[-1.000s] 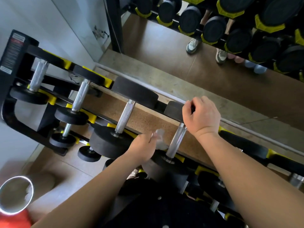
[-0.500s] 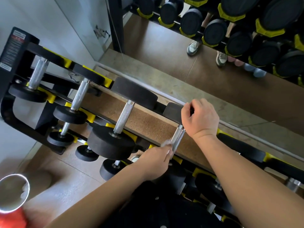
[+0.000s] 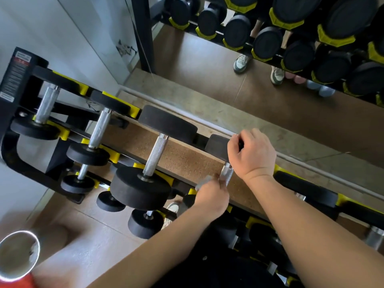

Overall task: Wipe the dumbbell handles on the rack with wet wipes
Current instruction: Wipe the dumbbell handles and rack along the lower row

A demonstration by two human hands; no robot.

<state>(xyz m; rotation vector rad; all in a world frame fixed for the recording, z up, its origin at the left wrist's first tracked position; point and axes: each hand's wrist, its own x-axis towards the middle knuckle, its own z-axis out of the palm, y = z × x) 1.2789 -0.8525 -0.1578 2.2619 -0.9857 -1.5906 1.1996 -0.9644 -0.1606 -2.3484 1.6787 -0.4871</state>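
Note:
A black rack [image 3: 12,146] with yellow cradles holds several black dumbbells with knurled steel handles. My right hand [image 3: 252,153] grips the far head [image 3: 216,145] of one dumbbell. My left hand [image 3: 212,196] is closed around a crumpled wet wipe [image 3: 204,181] and presses it against the lower part of that dumbbell's handle [image 3: 227,173]. The near head of this dumbbell is hidden under my left hand and forearm. To the left sits a larger dumbbell with its handle [image 3: 155,155] bare.
A round metal-rimmed bin [image 3: 31,244] with a red body stands at the bottom left. A wall mirror behind the rack reflects more dumbbells [image 3: 268,43] and shoes [image 3: 241,63]. Smaller dumbbells [image 3: 78,183] rest on a lower tier. A white wall is at left.
My left hand with the wipe has moved from left of the handle onto it and slid up along it. My right hand has stayed on the dumbbell's far head.

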